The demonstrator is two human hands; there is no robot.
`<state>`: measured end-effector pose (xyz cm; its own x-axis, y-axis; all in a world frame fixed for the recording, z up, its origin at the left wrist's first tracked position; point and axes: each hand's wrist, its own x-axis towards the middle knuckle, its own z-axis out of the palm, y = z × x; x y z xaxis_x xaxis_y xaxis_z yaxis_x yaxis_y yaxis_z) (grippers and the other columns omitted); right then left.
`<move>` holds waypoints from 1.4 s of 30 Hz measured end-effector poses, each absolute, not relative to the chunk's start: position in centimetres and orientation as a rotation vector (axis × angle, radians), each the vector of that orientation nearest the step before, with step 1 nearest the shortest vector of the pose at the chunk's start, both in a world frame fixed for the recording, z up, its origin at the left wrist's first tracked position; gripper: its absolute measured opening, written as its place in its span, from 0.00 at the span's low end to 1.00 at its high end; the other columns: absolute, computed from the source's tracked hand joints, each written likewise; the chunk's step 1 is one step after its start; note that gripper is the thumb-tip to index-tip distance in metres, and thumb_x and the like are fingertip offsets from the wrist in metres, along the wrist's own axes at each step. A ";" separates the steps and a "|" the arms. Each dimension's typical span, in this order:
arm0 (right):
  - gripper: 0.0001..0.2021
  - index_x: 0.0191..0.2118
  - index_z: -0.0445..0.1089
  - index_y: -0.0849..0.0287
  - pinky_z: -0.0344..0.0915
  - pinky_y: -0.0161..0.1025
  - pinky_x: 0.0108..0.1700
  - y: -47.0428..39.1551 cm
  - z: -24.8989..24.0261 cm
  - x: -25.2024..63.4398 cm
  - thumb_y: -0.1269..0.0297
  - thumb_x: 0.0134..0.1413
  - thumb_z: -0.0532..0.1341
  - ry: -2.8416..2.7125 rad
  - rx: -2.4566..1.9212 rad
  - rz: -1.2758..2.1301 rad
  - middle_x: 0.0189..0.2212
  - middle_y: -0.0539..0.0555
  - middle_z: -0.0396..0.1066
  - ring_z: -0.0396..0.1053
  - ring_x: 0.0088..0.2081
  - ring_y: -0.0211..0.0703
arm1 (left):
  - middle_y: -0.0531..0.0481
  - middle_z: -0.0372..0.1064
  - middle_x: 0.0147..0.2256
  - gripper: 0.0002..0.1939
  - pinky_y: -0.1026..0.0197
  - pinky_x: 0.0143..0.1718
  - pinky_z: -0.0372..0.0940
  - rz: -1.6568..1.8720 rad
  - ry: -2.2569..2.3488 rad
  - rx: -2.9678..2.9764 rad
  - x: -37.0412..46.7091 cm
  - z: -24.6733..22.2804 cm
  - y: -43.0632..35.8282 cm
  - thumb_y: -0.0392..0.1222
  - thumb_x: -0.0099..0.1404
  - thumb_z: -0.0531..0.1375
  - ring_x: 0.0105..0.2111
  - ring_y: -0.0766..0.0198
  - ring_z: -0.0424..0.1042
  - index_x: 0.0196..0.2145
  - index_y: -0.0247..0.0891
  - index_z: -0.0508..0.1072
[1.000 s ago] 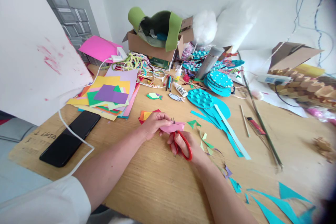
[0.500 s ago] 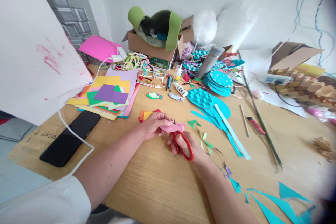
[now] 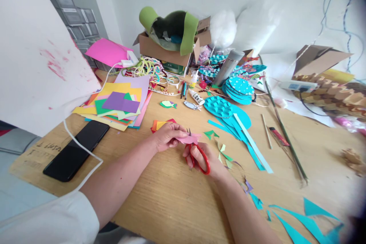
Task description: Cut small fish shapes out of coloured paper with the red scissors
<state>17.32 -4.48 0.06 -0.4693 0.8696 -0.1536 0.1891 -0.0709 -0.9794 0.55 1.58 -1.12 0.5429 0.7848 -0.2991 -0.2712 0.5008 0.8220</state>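
Near the middle of the table, my left hand (image 3: 171, 136) pinches a small piece of pink paper (image 3: 188, 139). My right hand (image 3: 201, 157) is closed around the handles of the red scissors (image 3: 205, 160), whose blades point away from me and cross the pink paper. Just behind my left hand lie small red, orange and yellow papers (image 3: 161, 125). Farther back are a green fish-shaped cutout (image 3: 168, 104) and a white fish-shaped cutout (image 3: 191, 105). Green scraps (image 3: 211, 134) lie right of the scissors.
Stacked coloured paper (image 3: 114, 116) and a black phone (image 3: 76, 150) with a white cable lie left. Blue paper pieces (image 3: 243, 118), a stick (image 3: 283, 129) and a red cutter (image 3: 278, 136) lie right. Behind stand a grey bottle (image 3: 229, 66) and a cardboard box (image 3: 162, 51).
The pink paper has shifted and turned slightly between my fingers, and the scissor blades show a little wider apart. Both hands have stayed almost in place.
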 end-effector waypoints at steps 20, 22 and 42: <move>0.32 0.26 0.63 0.59 0.50 0.36 0.18 -4.4 0.0 17.1 0.28 0.46 0.52 -1.631 -1.220 1.563 0.14 0.51 0.62 0.55 0.15 0.36 | 0.58 0.62 0.14 0.13 0.70 0.10 0.42 0.705 0.731 0.825 0.5 -1.1 1.6 0.42 0.43 0.67 0.09 0.76 0.53 0.24 0.33 0.70; 0.32 0.26 0.63 0.59 0.50 0.36 0.18 -4.4 0.0 17.1 0.28 0.46 0.52 -1.630 -1.214 1.563 0.14 0.51 0.62 0.55 0.15 0.36 | 0.58 0.62 0.14 0.13 0.70 0.09 0.42 0.705 0.724 0.824 0.5 -1.2 1.6 0.42 0.42 0.67 0.09 0.76 0.53 0.24 0.33 0.70; 0.32 0.28 0.64 0.59 0.47 0.34 0.17 -4.7 0.3 17.2 0.29 0.50 0.50 -1.635 -1.181 1.578 0.15 0.51 0.64 0.54 0.15 0.33 | 0.58 0.63 0.14 0.13 0.70 0.09 0.43 0.695 0.737 0.837 0.6 -1.0 1.6 0.43 0.43 0.67 0.09 0.76 0.53 0.24 0.33 0.71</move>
